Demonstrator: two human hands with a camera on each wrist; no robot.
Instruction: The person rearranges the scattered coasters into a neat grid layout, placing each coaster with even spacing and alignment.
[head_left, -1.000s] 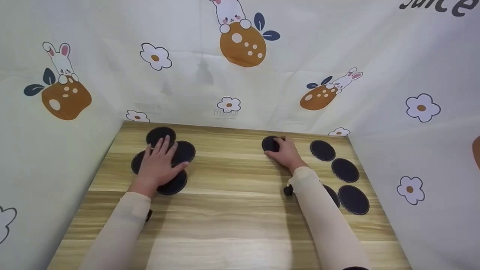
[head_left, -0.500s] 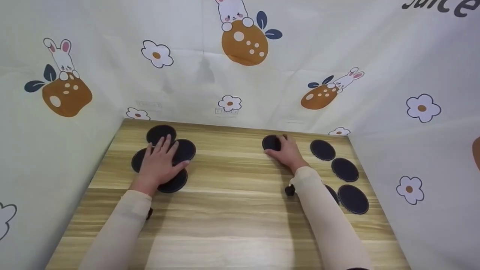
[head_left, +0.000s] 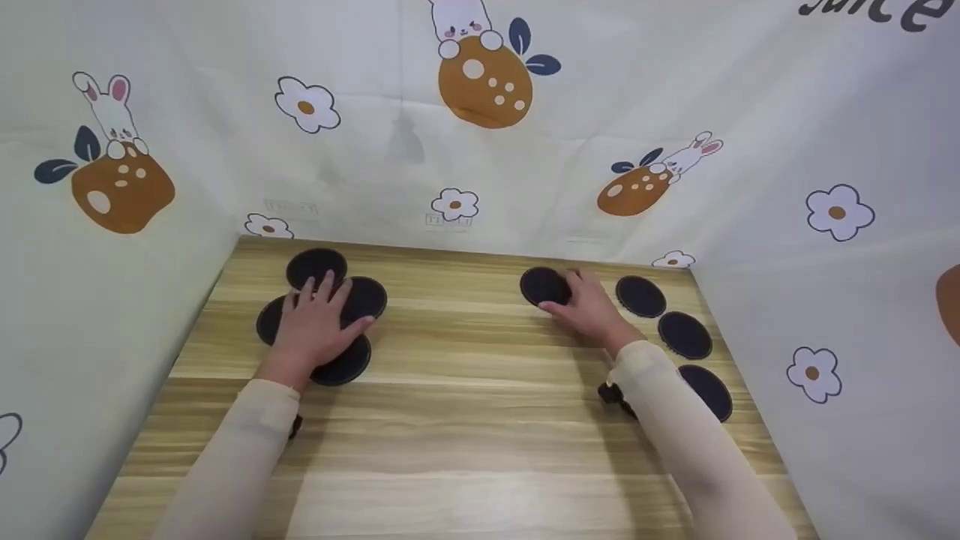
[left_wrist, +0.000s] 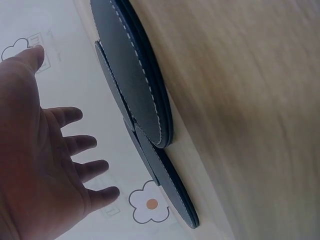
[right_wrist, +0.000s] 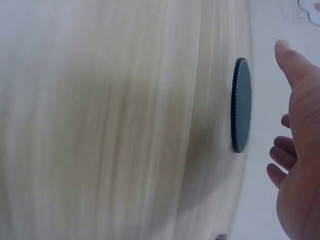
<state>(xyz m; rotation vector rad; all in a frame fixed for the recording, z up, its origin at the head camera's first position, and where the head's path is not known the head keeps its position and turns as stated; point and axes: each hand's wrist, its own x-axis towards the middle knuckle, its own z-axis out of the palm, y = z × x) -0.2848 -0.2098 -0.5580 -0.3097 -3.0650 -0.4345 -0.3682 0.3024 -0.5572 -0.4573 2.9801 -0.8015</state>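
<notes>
Over several round black stitched coasters (head_left: 316,267) at the table's left back hovers my left hand (head_left: 311,326), fingers spread. The left wrist view has this hand (left_wrist: 40,145) apart from the overlapping coasters (left_wrist: 132,75), holding nothing. My right hand (head_left: 596,311) is beside a single coaster (head_left: 543,288) at the back, covering its right edge in the head view. In the right wrist view that coaster (right_wrist: 241,107) lies flat on the table, and a gap separates it from the right hand (right_wrist: 302,130), whose thumb is extended and fingers loosely bent.
More black coasters (head_left: 685,335) lie along the right side of the wooden table (head_left: 450,420), one partly behind the right sleeve (head_left: 690,420). A pale curtain (head_left: 360,165) printed with rabbits and flowers rises at the back and both sides.
My right hand has let go of the single coaster and drawn back to the right, uncovering more of it. The left hand stays over its group, nearly still.
</notes>
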